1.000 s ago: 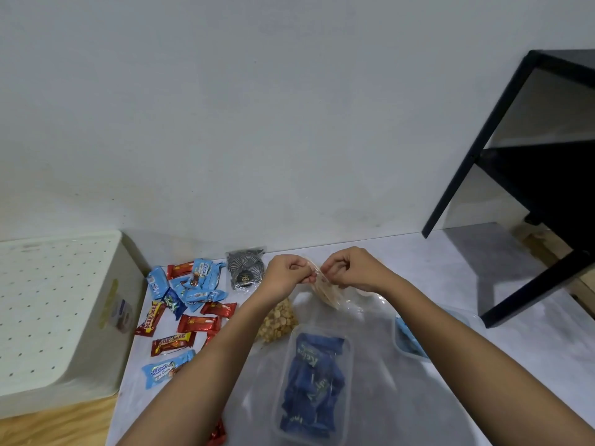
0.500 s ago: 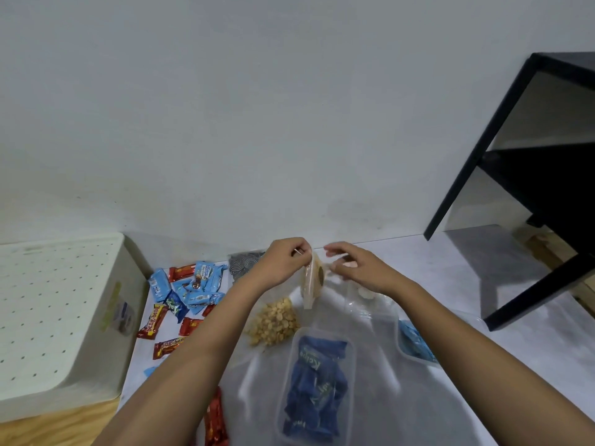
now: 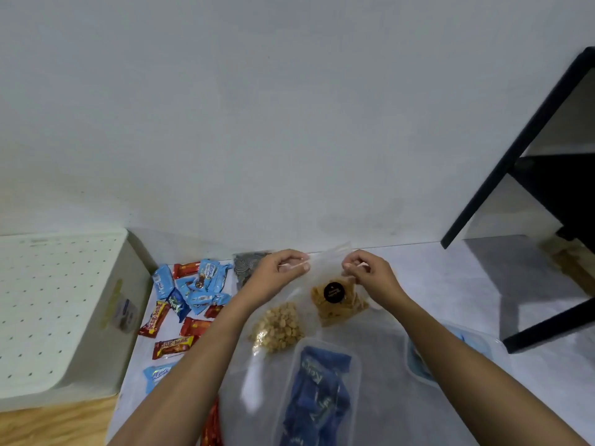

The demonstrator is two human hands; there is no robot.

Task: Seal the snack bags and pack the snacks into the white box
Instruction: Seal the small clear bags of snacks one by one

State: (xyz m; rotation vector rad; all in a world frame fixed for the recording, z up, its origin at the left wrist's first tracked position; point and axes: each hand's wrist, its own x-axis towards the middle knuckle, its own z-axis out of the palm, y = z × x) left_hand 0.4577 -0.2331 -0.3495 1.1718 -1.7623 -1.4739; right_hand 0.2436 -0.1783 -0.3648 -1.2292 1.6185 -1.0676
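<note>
Head view. Near the far edge of the surface (image 3: pixel 450 284), middle: clear snack bag (image 3: pixel 338 300), orange-brown snacks and a round black sticker inside, bottom resting on the surface, top lifted. Left hand (image 3: pixel 283 268) pinching the left end of the bag's top strip, fingers curled. Right hand (image 3: pixel 367 272) pinching the right end, fingers curled. Just left of it, toward the near edge: nut bag (image 3: pixel 278 328), lying flat. Along the left edge: candy bars (image 3: pixel 190 294), blue and red, scattered. Dark pouch (image 3: pixel 248 267) at the far edge, partly behind the left hand. Clear tub (image 3: pixel 322 397) with blue wrappers at the near edge; second tub (image 3: pixel 450 358) behind the right forearm. White box (image 3: pixel 64 317), dotted lid on, off the left edge.
</note>
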